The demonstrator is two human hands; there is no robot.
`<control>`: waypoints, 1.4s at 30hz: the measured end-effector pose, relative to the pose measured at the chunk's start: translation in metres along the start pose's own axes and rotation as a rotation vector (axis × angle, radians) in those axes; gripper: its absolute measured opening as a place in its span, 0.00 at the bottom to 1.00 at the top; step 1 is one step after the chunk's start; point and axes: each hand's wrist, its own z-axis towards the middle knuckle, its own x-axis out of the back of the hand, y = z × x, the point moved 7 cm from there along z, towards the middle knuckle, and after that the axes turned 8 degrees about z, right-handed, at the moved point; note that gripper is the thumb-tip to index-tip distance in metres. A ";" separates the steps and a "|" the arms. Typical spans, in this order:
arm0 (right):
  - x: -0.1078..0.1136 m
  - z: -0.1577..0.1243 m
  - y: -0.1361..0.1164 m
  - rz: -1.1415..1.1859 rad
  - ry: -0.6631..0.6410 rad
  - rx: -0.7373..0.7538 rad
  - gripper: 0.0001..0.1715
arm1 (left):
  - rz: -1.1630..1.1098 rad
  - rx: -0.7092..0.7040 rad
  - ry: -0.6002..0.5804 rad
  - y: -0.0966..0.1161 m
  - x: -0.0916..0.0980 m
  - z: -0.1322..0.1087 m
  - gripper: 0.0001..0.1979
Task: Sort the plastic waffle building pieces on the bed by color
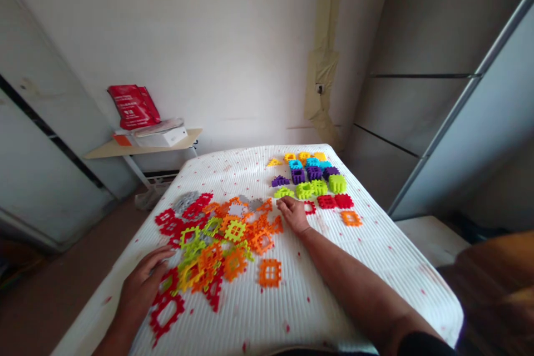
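Note:
A loose heap of plastic interlocking tiles point(217, 236) in red, orange, lime and grey lies on a white ribbed mattress point(317, 295). Sorted rows of tiles point(312, 178) in yellow, blue, purple, green and red sit at the far right. My right hand point(294, 214) reaches forward between the heap and the rows, fingers curled down on the surface beside a red tile point(309, 208); what it grips, if anything, is hidden. My left hand point(142, 283) rests flat, fingers stretched, on the heap's near left edge, touching red tiles point(167, 308).
A single orange tile point(270, 273) lies apart near the middle, another orange tile point(351, 218) at the right. A small table point(142, 147) with a red bag point(133, 105) and a white box stands by the far wall. Grey panels flank both sides.

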 end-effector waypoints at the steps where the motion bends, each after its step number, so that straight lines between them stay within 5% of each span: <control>1: -0.004 -0.001 -0.002 -0.028 -0.039 0.005 0.17 | 0.010 0.007 0.000 -0.002 0.000 0.000 0.18; 6: -0.019 -0.005 -0.010 -0.162 -0.220 0.030 0.07 | 0.036 0.012 0.015 -0.004 0.000 0.002 0.17; 13: -0.021 -0.006 -0.013 -0.138 -0.269 0.048 0.08 | 0.027 0.026 0.000 0.003 0.000 0.002 0.18; 30: 0.001 0.006 0.022 0.197 0.023 -0.123 0.15 | -0.085 -0.014 0.048 0.001 -0.002 -0.002 0.13; 42: -0.025 -0.012 -0.020 -0.174 -0.277 0.189 0.14 | -0.094 -0.071 0.019 0.000 -0.007 -0.005 0.12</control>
